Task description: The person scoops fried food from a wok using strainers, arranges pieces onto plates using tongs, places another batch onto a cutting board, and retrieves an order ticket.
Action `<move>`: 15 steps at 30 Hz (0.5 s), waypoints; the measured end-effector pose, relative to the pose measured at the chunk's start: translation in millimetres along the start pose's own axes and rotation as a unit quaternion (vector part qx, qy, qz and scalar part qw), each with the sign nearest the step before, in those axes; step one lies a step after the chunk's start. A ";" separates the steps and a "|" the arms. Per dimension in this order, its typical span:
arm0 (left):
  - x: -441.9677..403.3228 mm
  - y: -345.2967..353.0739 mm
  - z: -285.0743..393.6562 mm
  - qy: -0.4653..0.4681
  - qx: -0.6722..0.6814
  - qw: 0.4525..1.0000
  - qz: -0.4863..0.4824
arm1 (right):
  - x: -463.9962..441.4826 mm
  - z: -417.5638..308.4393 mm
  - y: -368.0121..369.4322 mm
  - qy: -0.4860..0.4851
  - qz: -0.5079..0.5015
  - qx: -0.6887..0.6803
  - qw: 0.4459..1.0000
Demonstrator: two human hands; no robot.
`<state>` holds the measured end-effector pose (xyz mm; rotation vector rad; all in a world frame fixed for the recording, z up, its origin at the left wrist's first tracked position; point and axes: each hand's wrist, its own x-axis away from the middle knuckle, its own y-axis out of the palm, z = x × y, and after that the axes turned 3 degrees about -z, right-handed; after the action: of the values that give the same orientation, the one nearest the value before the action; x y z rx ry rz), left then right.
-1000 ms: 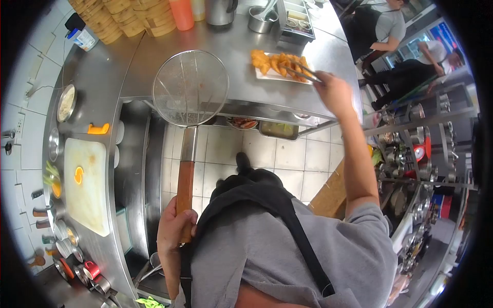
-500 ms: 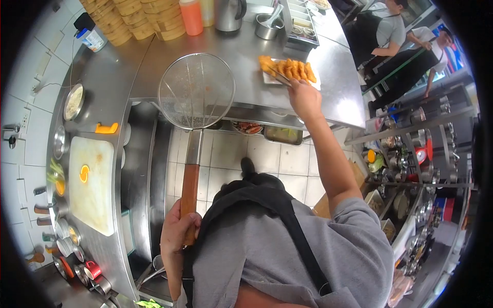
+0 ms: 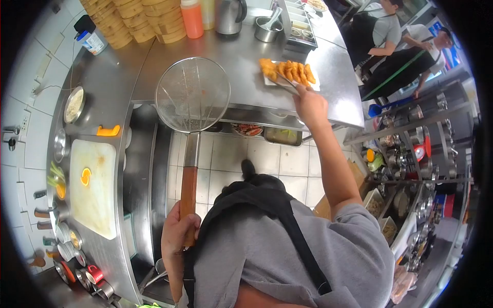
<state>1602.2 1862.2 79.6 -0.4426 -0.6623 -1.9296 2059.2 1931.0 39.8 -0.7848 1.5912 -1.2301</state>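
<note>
My left hand (image 3: 179, 226) is wrapped round the wooden handle of a spider strainer (image 3: 192, 95), its wire mesh bowl held up near the counter edge with no food visible in it. In my right hand (image 3: 311, 105) is a pair of slim metal tongs (image 3: 287, 83), their tips at golden fried pieces (image 3: 298, 72). These pieces lie in a row on a white rectangular plate (image 3: 315, 84). Whether the tongs grip a piece is hard to make out.
A steel counter (image 3: 246, 56) runs ahead, with bamboo steamers (image 3: 167, 20), an orange bottle (image 3: 192, 20), a kettle (image 3: 229, 18) and a small pot (image 3: 268, 32). At left lies a cutting board (image 3: 95, 205) with orange slices (image 3: 86, 177). Two people stand at upper right near racks (image 3: 411, 128).
My right hand has shifted slightly right and down with the tongs, off the plate's front edge. The strainer moved slightly left and down. A person at upper right has shifted.
</note>
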 end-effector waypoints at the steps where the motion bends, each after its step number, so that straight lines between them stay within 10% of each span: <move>1: 1.4 -1.1 -1.6 0.005 0.005 1.000 -0.001 | 5.6 0.3 -9.6 0.007 0.005 -0.022 1.000; 9: 17.0 14.2 -28.4 0.005 0.024 0.997 0.073 | 16.7 -6.6 -34.9 0.037 -0.031 -0.194 0.980; 15: 42.6 70.5 -49.7 0.042 0.152 0.980 0.120 | -5.0 -60.4 -8.0 -0.230 -0.034 -0.301 0.925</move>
<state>1646.9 1777.1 82.8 -0.2342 -0.7950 -1.5778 2004.0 1954.3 51.9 -1.4102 1.5495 -0.5159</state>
